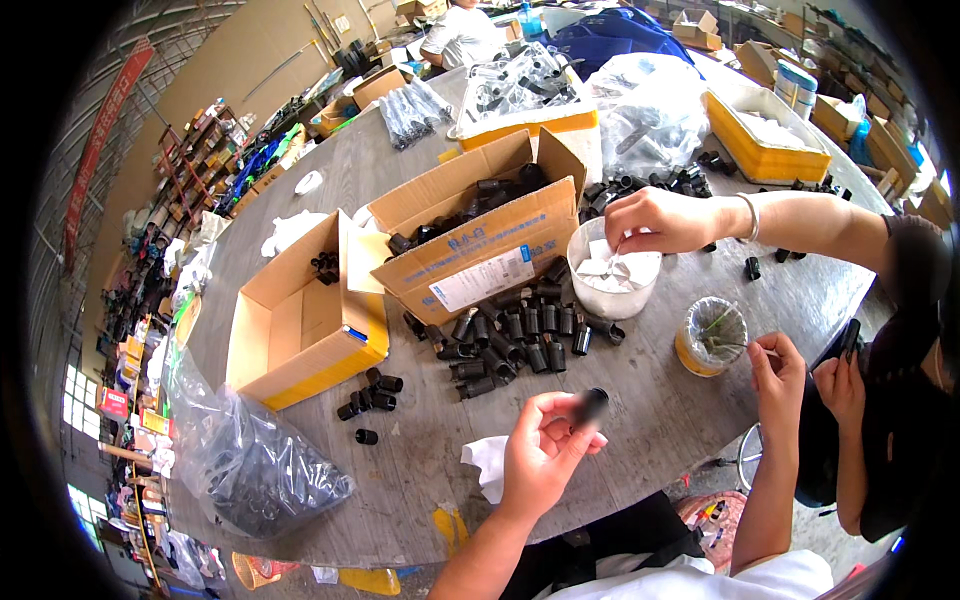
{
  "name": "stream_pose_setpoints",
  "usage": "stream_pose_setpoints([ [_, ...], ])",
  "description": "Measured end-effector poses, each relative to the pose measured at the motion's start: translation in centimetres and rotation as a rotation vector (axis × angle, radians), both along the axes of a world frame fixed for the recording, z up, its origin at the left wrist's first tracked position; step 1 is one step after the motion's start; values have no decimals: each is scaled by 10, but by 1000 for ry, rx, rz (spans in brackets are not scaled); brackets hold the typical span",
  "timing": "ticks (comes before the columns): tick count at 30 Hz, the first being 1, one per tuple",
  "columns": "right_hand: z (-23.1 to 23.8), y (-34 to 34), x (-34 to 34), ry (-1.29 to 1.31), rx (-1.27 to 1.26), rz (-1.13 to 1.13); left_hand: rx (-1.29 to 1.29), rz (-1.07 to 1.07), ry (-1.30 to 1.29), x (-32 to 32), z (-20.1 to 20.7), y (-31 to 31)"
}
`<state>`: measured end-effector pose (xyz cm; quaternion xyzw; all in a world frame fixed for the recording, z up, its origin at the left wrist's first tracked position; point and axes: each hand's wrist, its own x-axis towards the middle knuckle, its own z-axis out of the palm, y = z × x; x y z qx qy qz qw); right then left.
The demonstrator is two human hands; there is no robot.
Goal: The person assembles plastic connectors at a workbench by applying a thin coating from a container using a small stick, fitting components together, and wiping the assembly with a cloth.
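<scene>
"Where is the black plastic-looking cylinder (598,397)?"
"Above the grey tabletop (400,500), pinched by the left hand (545,440); whether anything is gripped by the curled right hand (778,364) cannot be told."
"Risk?"
"It could be dropped if pinched loosely."

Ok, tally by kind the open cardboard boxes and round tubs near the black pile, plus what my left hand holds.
Open cardboard boxes: 2
White round tub: 1
Small clear tub: 1
Black part in your left hand: 1
Total: 5

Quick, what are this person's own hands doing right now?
Left hand: holding a small black tube.
Right hand: curled; can't tell if it's holding anything.
</scene>
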<state>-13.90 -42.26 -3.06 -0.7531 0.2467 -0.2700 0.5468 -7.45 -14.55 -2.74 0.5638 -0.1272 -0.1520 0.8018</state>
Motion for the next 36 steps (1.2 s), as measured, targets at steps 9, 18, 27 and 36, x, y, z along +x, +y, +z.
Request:
stream_pose_setpoints([
  [9,-6,-2,0,-55,54,-4,15,-8,-5,1,0,0],
  [18,-3,1,2,-72,91,9,24,-50,-5,1,1,2],
  [27,-6,3,3,-101,105,-27,21,-60,-1,1,2,3],
  [36,-8,-3,0,-14,69,-37,25,-3,-5,0,-2,-1],
])
